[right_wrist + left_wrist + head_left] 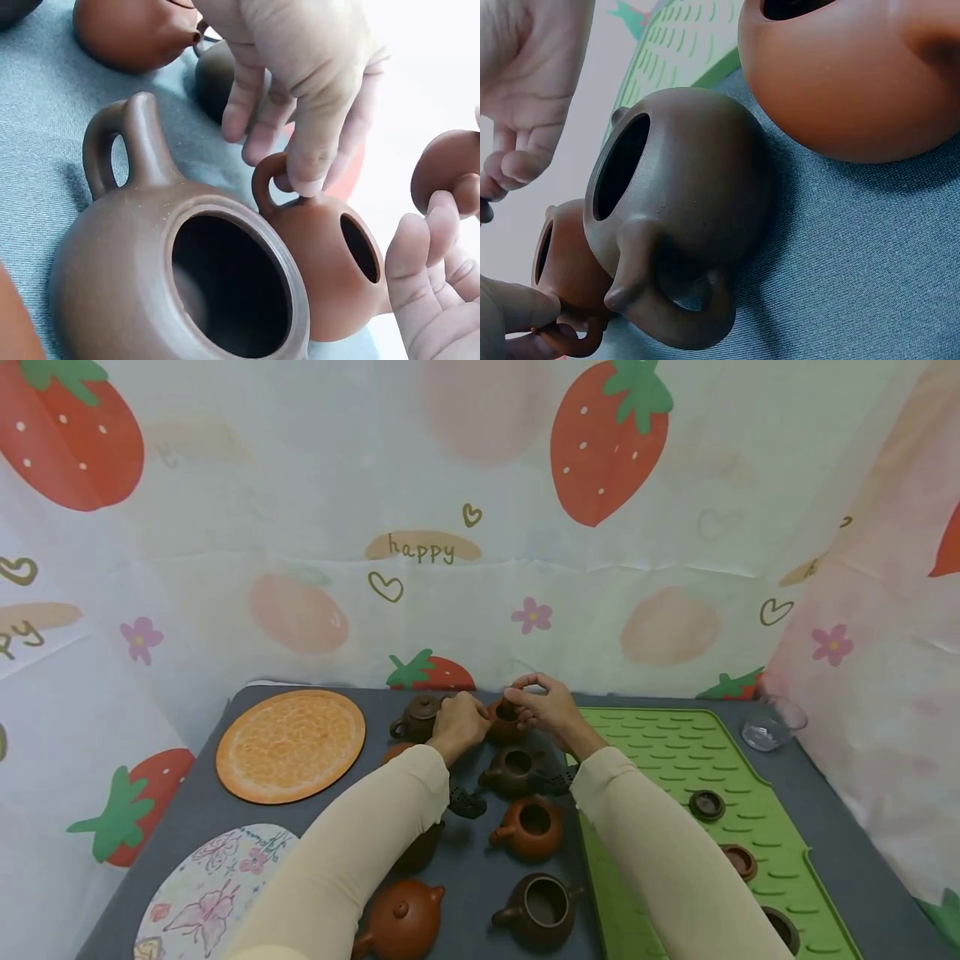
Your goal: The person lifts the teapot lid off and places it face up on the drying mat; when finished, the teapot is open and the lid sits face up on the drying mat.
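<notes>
Sleeves (360,835) come nearest in the head view, which alone shows three lids (707,806) on the mat (637,727); the far red pot (504,727) stands across the tabletop (472,885). Left wrist: the left hand (510,311) pinches that pot's handle (595,337). Right wrist: the right hand (442,292) pinches another lid (446,165), clear of the open pot.

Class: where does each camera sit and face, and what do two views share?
Head: worn there, facing forward and down at teapots; left hand, right hand, sleeves show.
Left wrist: worn there, facing a brown teapot; both hands partly show.
Right wrist: worn there, facing the same teapot; both hands show.
Wrist views share the left hand pinching the handle of a small orange teapot.
</notes>
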